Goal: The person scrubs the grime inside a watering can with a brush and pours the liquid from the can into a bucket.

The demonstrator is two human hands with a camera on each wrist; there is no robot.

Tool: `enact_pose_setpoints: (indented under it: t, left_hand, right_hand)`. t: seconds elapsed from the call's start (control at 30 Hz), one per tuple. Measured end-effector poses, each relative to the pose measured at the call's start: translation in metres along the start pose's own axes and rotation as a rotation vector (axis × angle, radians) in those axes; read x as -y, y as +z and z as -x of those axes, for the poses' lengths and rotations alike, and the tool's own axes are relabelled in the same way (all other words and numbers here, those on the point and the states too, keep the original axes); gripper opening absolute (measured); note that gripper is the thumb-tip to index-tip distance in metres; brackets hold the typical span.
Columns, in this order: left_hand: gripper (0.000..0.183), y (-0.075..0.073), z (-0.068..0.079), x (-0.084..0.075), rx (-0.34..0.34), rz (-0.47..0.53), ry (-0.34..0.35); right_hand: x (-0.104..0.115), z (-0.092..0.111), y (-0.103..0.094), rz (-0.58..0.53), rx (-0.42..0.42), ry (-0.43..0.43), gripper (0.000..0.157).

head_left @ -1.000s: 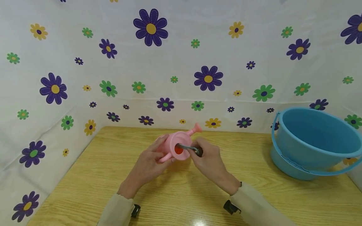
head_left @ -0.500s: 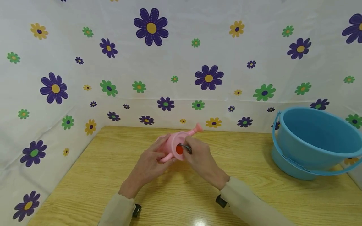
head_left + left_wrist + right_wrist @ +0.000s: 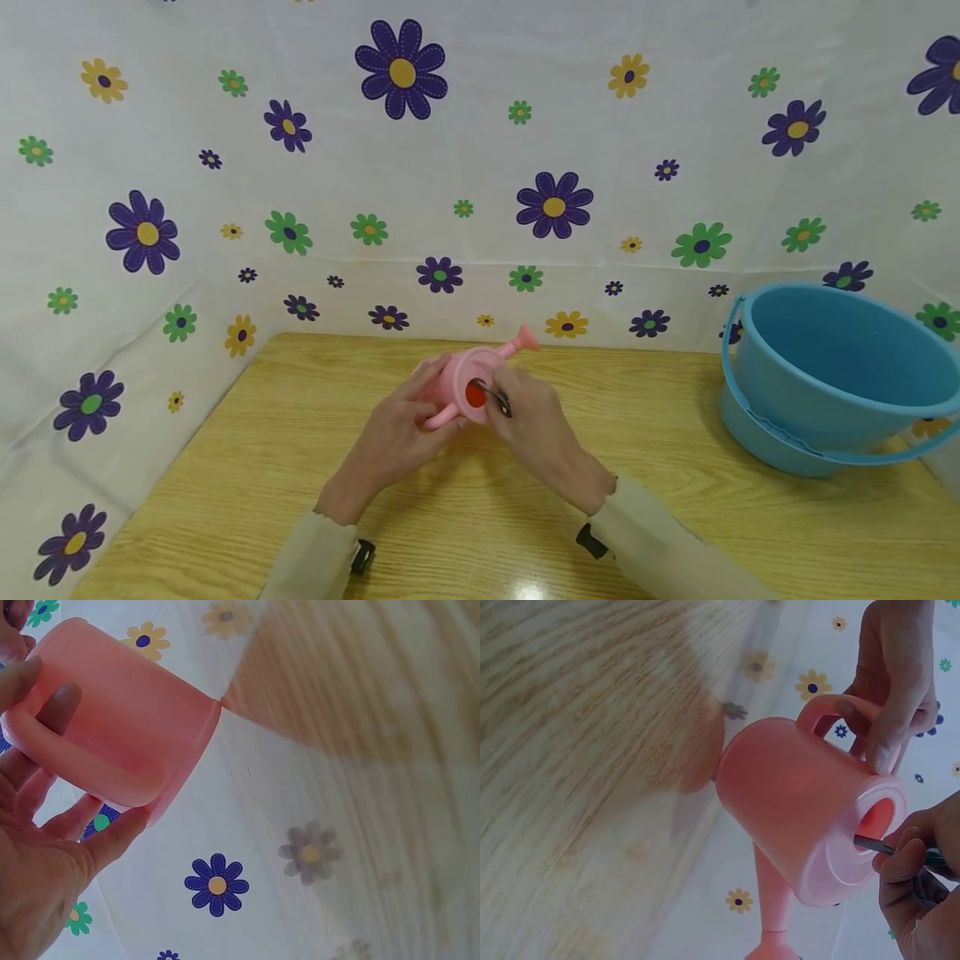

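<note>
A pink toy watering can (image 3: 442, 386) tilts over the table with its opening towards me and its spout at the far right. My left hand (image 3: 397, 437) grips it, fingers round the handle and against the body, as the left wrist view shows with the can (image 3: 127, 712) filling its upper left. Inside the opening the can looks orange-red. My right hand (image 3: 534, 421) pinches a slim tool (image 3: 871, 844) with a grey metal shaft and a dark handle. The shaft's far end goes into the opening, so its tip is hidden and the tool's kind cannot be told.
A large blue bucket (image 3: 810, 442) with its handle hanging down stands at the right of the wood-grain table (image 3: 247, 467). Behind and to the left hangs a white flower-print sheet (image 3: 480, 150). Light glares near the table's front edge.
Over the last second my right hand has moved left, closer to the can's opening, pushing the tool further in. My left hand and the can have stayed nearly still.
</note>
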State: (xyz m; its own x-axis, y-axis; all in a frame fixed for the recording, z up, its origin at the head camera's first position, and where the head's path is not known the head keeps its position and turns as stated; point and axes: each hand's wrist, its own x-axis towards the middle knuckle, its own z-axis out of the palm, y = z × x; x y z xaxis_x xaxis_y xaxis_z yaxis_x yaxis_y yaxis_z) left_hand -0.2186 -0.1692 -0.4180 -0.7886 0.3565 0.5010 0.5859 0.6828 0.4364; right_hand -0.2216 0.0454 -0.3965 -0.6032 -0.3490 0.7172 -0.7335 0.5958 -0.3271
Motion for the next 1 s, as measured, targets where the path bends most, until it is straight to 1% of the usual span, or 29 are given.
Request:
enact_pose_setpoints:
  t: [0.23,0.43,0.7,0.83,1.0]
  left_hand:
    - [0.027,0.002,0.0,0.002,-0.011,-0.018,-0.003]
    - [0.029,0.001,-0.001,0.001,-0.002,-0.01,-0.018]
    - [0.029,0.001,-0.001,0.001,-0.004,0.002,-0.026]
    - [0.029,0.001,-0.001,0.002,-0.013,0.005,-0.025]
    - [0.029,0.0,0.0,0.001,-0.012,0.006,-0.029]
  right_hand:
    - [0.009,0.005,-0.008,0.023,-0.027,-0.005,0.028]
    - [0.015,0.008,-0.012,0.03,-0.032,0.008,0.028]
    - [0.015,0.009,-0.012,0.034,-0.056,-0.006,0.029]
    - [0.015,0.009,-0.013,-0.014,-0.044,0.018,0.026]
    - [0.013,0.012,-0.014,-0.119,-0.055,0.043,0.023]
